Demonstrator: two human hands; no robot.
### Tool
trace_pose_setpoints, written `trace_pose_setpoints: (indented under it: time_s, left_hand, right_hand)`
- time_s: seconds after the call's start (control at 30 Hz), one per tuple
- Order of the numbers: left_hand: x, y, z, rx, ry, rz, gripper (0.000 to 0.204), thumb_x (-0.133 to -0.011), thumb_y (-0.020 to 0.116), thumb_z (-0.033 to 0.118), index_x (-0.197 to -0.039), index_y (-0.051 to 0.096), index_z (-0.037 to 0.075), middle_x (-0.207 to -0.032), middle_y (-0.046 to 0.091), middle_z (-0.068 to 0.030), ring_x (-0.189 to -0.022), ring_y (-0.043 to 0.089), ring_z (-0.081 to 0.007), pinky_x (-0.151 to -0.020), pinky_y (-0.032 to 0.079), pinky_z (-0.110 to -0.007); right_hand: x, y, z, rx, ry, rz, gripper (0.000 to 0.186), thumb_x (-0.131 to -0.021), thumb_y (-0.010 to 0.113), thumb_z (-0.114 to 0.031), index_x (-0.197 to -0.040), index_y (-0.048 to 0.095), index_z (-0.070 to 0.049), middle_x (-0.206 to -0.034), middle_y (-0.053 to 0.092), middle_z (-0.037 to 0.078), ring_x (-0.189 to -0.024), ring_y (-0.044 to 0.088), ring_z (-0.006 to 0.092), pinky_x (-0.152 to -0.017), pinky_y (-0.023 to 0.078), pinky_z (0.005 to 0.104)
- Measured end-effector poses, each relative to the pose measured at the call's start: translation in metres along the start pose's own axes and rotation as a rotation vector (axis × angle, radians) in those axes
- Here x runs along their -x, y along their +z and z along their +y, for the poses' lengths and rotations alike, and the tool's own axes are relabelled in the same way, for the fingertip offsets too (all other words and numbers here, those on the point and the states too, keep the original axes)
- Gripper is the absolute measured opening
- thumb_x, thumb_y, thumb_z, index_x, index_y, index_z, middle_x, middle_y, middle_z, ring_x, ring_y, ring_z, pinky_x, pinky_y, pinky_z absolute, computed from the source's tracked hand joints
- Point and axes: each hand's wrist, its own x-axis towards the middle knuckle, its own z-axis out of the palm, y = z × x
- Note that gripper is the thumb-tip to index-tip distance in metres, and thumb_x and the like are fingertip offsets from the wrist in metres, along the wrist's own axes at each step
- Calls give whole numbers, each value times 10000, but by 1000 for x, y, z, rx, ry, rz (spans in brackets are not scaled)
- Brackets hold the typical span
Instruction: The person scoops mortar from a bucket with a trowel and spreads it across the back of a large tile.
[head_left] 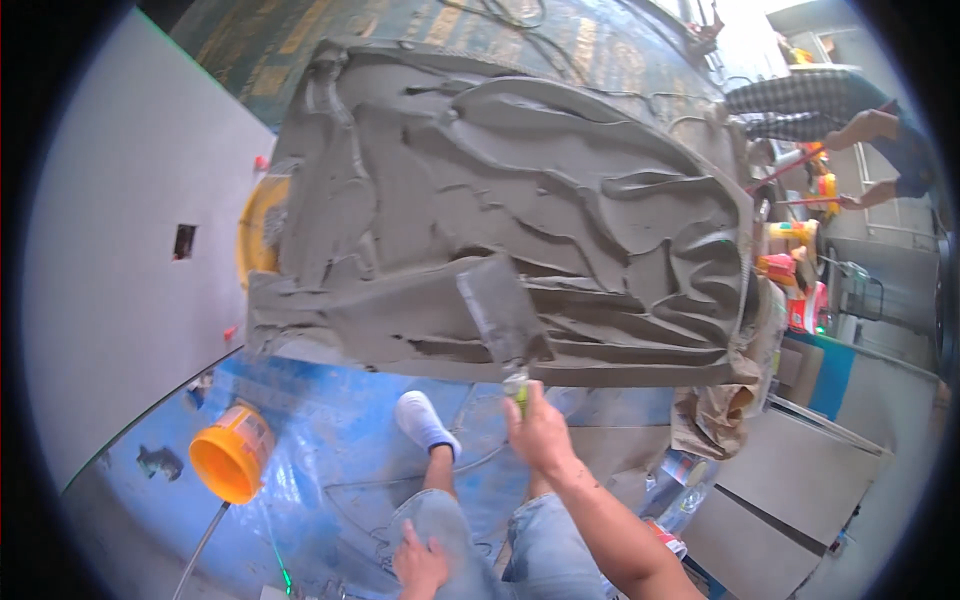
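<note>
My right hand point(538, 428) is closed around the short handle of a wide putty knife point(505, 305). Its flat blade lies against thick grey mortar point(420, 200), near the front edge of a large slab that the mortar covers. Ridges and folds run through the paste, while a smoother band lies left of the blade. Low in the picture, my left hand point(420, 560) rests on my thigh with its fingers apart, holding nothing. What supports the slab is mostly hidden, though a yellow round thing point(263, 220) shows under its left edge.
A light wall panel point(130, 230) with a rectangular cutout stands at the left. An orange bucket point(225, 460) sits on blue floor sheeting point(340, 430). Crumpled brown paper point(712, 420) lies by the slab's right corner. Another person point(870, 130) holds red rods at the far right.
</note>
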Motion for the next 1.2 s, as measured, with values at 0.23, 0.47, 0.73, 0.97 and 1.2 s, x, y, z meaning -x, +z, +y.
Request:
trace_pose_setpoints:
  time_s: [0.23, 0.47, 0.73, 0.97, 1.2]
  left_hand:
    - [7, -1, 5, -81, 167, 149, 512, -935, 476, 368, -1217, 577, -47, -1109, 628, -306, -1020, 606, -454, -896, 472, -513]
    - [8, 18, 42, -202, 15, 56, 456, -915, 506, 348, -1103, 638, -46, -1048, 647, -294, -1001, 609, -454, -888, 474, -516]
    - [17, 44, 118, -487, -4, 12, 408, -907, 530, 341, -903, 711, -24, -937, 693, -236, -889, 663, -391, -803, 512, -499]
    - [18, 68, 161, -615, 79, 5, 462, -935, 507, 355, -906, 713, -58, -951, 687, -267, -942, 665, -395, -854, 505, -487]
    - [80, 29, 289, -473, -38, 116, 576, -920, 526, 377, -1241, 533, -101, -1110, 631, -322, -1044, 617, -452, -929, 481, -479]
  right_hand:
    - [-48, -146, 179, 80, 164, 299, 404, -979, 506, -419, -1125, 466, -44, -915, 642, 304, -846, 611, 516, -695, 489, 547]
    - [-61, -120, 116, -1363, 575, -5, 421, -951, 513, -551, -962, 491, -131, -660, 548, 52, -483, 534, 170, -446, 459, 331]
    - [-69, -234, 310, 220, 151, 150, 414, -926, 566, -449, -1024, 473, -58, -803, 669, 236, -750, 655, 451, -661, 528, 550]
    - [-113, -342, 439, -484, 526, 310, 471, -966, 500, -466, -1052, 459, -5, -848, 639, 283, -742, 626, 451, -708, 506, 528]
    - [-48, -328, 444, -179, 243, 23, 453, -952, 520, -492, -1076, 483, -58, -848, 673, 237, -748, 665, 425, -667, 533, 525]
